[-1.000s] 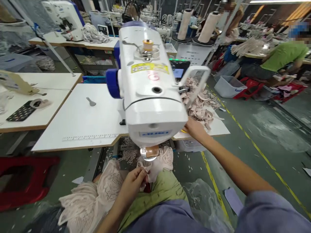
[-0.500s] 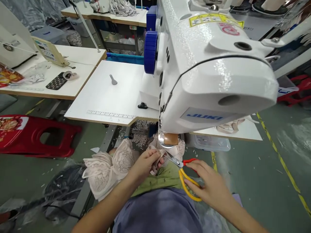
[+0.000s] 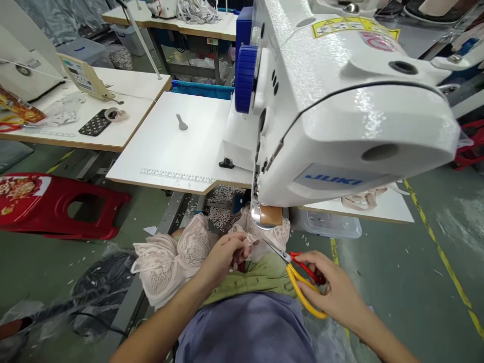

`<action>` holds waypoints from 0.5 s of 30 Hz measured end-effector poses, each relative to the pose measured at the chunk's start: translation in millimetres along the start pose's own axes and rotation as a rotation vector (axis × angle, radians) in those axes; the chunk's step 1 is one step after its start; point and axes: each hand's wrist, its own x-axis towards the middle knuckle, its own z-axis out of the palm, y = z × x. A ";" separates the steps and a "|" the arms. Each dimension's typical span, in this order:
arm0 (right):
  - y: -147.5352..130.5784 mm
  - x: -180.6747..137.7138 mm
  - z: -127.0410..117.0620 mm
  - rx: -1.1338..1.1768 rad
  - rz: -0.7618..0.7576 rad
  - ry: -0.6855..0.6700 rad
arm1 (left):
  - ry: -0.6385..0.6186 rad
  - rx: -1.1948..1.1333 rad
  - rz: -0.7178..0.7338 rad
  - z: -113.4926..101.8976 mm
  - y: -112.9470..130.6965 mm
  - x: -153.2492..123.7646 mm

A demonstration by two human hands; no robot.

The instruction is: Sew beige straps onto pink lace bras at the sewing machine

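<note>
Pale pink lace bras (image 3: 162, 259) lie across my lap, and another cup (image 3: 278, 234) hangs below the sewing machine's head. My left hand (image 3: 232, 249) pinches a thin pale strap end (image 3: 250, 241) in front of the needle area. In my right hand (image 3: 328, 282) is a pair of scissors (image 3: 298, 272) with one red and one yellow handle. Its blades point up and left, a little apart from the strap end. My right fingers are around the handles.
The white JUKI sewing machine (image 3: 351, 131) looms over my hands. A white worktable (image 3: 159, 146) with a printed ruler and a grey tool (image 3: 182, 122) is at the left. A red stool (image 3: 60, 206) stands on the floor. A clear plastic bin (image 3: 333, 224) sits under the right tabletop.
The scissors have drawn back to the right, away from the strap end in my left hand. My left hand keeps its pinch. The view has shifted slightly.
</note>
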 end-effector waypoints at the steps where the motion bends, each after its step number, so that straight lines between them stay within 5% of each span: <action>1: -3.2 0.1 -0.1 0.009 -0.013 0.003 | 0.004 -0.002 0.003 -0.3 0.0 0.0; 15: -23.6 32.2 19.1 0.079 -0.031 -0.029 | 0.105 0.155 0.142 -0.1 -3.1 0.4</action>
